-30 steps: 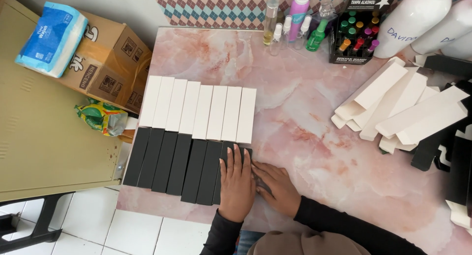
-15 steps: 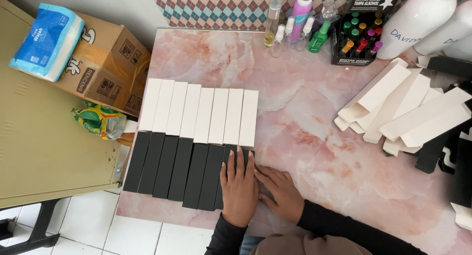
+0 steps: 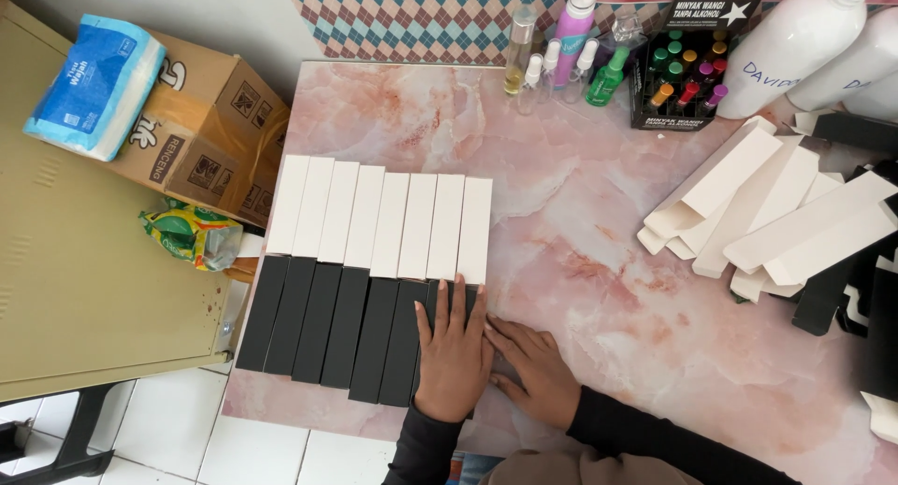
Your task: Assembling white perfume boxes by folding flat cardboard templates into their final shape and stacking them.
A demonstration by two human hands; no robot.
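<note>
A pink marbled bench [image 3: 599, 223] carries a row of long white boxes [image 3: 383, 218] with black boxes [image 3: 323, 326] just near of them. The left hand [image 3: 456, 354] lies flat, fingers spread, on the rightmost black box; the right hand [image 3: 533, 373] rests beside it, fingers loosely apart.

Black long sleeves — bare hands, no rings.
</note>
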